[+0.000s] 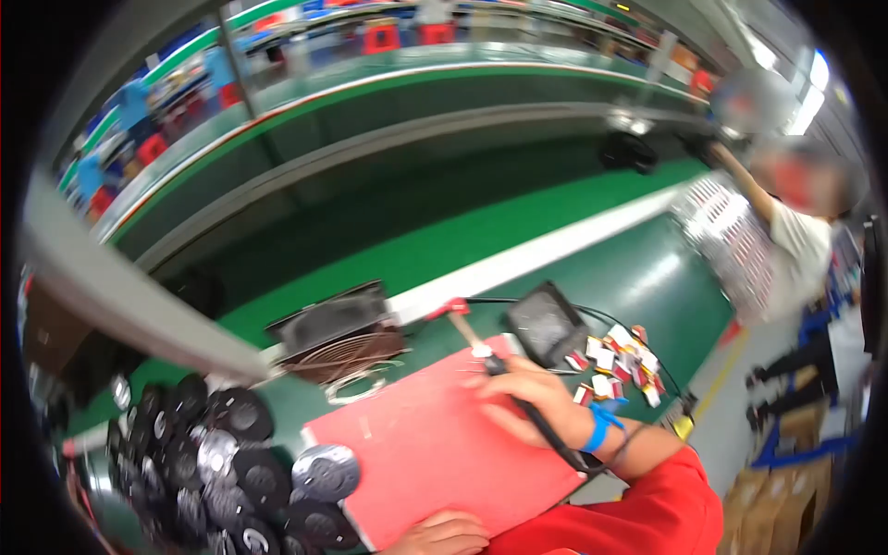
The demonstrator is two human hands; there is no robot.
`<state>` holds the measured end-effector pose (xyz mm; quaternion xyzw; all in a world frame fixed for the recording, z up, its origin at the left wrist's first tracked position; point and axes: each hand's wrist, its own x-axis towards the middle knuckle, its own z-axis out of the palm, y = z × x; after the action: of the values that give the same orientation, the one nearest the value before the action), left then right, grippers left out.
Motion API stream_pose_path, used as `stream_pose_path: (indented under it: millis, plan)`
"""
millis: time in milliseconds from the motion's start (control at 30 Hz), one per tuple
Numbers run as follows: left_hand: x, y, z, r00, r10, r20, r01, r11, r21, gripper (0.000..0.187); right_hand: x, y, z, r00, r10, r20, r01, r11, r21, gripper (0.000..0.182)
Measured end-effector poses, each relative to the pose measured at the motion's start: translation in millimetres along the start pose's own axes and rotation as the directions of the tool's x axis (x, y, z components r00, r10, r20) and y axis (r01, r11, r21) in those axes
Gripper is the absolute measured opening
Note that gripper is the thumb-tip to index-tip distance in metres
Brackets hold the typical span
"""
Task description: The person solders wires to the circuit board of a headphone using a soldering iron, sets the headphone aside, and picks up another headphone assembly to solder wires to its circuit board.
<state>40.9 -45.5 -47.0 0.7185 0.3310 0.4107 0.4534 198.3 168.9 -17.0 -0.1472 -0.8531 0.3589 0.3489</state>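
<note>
My right hand point(536, 402) grips what looks like a soldering iron point(497, 364) by its black handle, above the red mat point(453, 444). The iron's front points away toward a small red piece point(451, 308), and its dark cable runs back past my wrist. My left hand point(439, 535) rests flat at the mat's near edge, partly cut off by the frame. Just left of the mat lies a silvery round disc point(326, 473). Beyond the mat are a loose coil of thin wire point(359, 381) and a black tray point(546, 324). Small white-and-red parts point(622, 361) lie to the right.
Black round parts point(242, 413) are piled at the left. A dark box-shaped unit point(333, 322) stands behind the mat, near a grey post point(139, 287). A green conveyor point(499, 264) runs behind. At right, a co-worker point(795, 240) reaches over a silvery tray point(726, 242).
</note>
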Motion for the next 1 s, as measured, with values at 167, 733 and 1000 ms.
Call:
stream_pose_path:
  millis: [167,733,1000]
  plan:
    - [8.3,13.5,-9.2,0.998,-0.061,0.036,0.057,0.995,0.081,0.034,0.4,2.0,-4.9,0.998,-0.069,-0.012,0.070,0.997,0.036,0.030]
    - [8.2,16.4,-14.6,0.985,-0.172,0.032,0.171,0.985,0.020,0.035,-0.3,7.6,1.8,1.000,-0.014,-0.020,0.016,0.996,0.090,0.033]
    - [19.6,22.0,-20.0,0.992,-0.117,-0.040,0.120,0.989,0.082,0.029,2.2,5.3,0.5,1.000,-0.019,-0.015,0.020,0.996,0.085,0.034]
